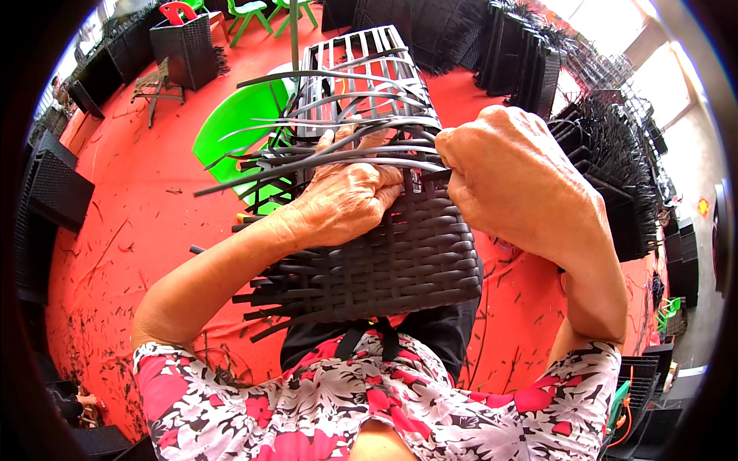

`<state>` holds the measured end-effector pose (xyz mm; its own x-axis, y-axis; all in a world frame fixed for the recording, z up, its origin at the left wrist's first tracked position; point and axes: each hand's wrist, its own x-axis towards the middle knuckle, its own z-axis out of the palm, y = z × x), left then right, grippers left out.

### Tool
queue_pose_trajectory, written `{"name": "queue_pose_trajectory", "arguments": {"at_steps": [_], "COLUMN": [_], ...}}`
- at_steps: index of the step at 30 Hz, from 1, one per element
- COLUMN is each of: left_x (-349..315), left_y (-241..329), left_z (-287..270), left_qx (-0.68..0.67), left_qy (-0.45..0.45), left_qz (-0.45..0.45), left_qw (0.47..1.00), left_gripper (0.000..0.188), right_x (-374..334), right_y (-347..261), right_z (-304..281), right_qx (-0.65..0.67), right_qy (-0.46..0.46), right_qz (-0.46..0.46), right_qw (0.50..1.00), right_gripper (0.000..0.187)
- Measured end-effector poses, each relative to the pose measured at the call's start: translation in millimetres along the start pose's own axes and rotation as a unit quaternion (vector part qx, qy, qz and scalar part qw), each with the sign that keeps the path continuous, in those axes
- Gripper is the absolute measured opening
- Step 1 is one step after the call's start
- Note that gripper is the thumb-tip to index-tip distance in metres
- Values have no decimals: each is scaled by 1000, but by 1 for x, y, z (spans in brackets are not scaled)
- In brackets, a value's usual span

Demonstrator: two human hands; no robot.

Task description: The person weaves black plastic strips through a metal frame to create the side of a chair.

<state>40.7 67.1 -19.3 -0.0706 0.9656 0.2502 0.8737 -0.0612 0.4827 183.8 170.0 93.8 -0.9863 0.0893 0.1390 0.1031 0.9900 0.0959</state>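
A half-woven black wicker panel [384, 265] lies across my lap, its near part closely woven and its far part a bare frame of upright slats [350, 52]. Loose black plastic strips [261, 178] stick out past its left side. Among these strips sits my left hand [350, 192], some fingers reaching beneath them and the thumb pressed at the edge of the weave. At the panel's right edge my right hand [511, 165] is closed in a fist around the end of a black strip [419, 163]. Its fingertips are hidden.
Behind the panel stands a bright green plastic chair [231, 131]. Black strip scraps litter the red floor [127, 223]. Black wicker pieces [615, 169] pile up on the right, with a black wicker box [184, 54] at the far left and a small folding stand [157, 88] beside it.
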Motion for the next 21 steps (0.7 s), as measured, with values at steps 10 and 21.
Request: {"name": "queue_pose_trajectory", "arguments": {"at_steps": [10, 21], "left_x": [18, -9], "left_y": [-15, -11], "left_z": [3, -32], "left_qx": [-52, -260], "left_qy": [-5, 115], "left_qz": [19, 55], "left_qw": [998, 957], "left_gripper": [19, 11], "right_x": [9, 2], "right_y": [15, -9], "right_z": [38, 60], "right_qx": [80, 331], "right_qy": [-6, 144], "right_qz": [15, 17], "right_qw": [997, 932], "right_gripper": [10, 16]}}
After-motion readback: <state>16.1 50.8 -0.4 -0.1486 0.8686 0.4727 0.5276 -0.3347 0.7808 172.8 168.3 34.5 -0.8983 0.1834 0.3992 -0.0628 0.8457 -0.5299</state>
